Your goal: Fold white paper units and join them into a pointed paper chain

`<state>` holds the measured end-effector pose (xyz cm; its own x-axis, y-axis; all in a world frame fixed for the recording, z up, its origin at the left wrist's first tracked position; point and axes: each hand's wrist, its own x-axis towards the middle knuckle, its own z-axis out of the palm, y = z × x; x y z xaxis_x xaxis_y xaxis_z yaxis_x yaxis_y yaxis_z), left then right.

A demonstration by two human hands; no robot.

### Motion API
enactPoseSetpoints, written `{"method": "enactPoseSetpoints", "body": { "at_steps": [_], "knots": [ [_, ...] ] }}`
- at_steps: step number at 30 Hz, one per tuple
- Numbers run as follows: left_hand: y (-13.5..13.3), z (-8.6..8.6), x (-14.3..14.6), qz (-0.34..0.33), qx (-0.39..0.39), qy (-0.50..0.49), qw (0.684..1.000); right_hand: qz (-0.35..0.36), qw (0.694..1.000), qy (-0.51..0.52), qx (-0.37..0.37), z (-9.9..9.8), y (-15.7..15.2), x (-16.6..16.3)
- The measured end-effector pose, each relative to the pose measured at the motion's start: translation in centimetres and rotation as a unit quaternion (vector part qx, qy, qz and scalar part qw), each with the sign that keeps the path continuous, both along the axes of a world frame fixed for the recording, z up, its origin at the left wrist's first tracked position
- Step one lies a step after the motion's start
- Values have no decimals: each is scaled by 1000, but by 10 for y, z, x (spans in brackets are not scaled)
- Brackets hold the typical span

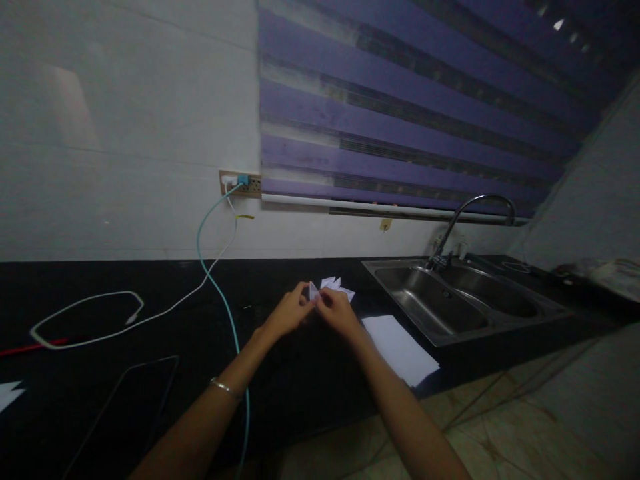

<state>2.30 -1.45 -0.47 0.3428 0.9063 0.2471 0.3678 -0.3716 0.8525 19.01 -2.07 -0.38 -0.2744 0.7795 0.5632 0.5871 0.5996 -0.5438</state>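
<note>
Both my hands meet over the black counter (300, 373). My left hand (287, 313), with a thin bracelet on its wrist, pinches a small folded white paper piece (313, 291). My right hand (337, 310) pinches the same piece from the other side. Just behind my fingers lie a few more folded white paper pieces (337, 285). A flat white sheet of paper (400, 348) lies on the counter to the right of my right forearm.
A steel double sink (460, 303) with a curved tap (480, 203) sits to the right. A teal cable (220, 280) and a white cable (90, 320) run from a wall socket (241, 181). A dark phone (135, 393) lies at the left. Purple blinds hang above.
</note>
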Motion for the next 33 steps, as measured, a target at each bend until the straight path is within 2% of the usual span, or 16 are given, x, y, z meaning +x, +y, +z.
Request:
{"method": "enactPoseSetpoints", "body": {
  "at_steps": [4, 8, 12, 15, 17, 20, 24, 26, 29, 33],
  "knots": [
    [-1, -4, 4, 8, -10, -28, 1000, 8, 1000, -3, -3, -3, 1, 0],
    [-7, 2, 4, 21, 18, -18, 999, -21, 999, -20, -19, -7, 2, 0],
    [-5, 4, 3, 63, 63, 26, 996, -70, 997, -15, -19, -7, 2, 0],
    [0, 1, 3, 79, 85, 11, 993, -64, 998, 2, -14, -5, 1, -1],
    [4, -2, 2, 55, 59, -43, 996, -48, 998, 25, -12, -2, 0, -2],
    [8, -3, -1, -13, -45, -152, 987, -29, 997, 73, -17, 2, -1, -2],
    [8, 0, -6, -109, -220, -238, 939, -36, 994, 100, -15, 5, -2, -1],
    [6, 3, -6, -122, -265, -243, 925, -34, 995, 92, -2, 5, -2, -2],
    [2, 5, -3, -102, -255, -213, 938, -11, 997, 73, 10, 3, -2, -3],
    [2, 4, 0, -129, -186, -182, 957, 14, 999, 52, 1, 4, -5, -3]
  ]
}}
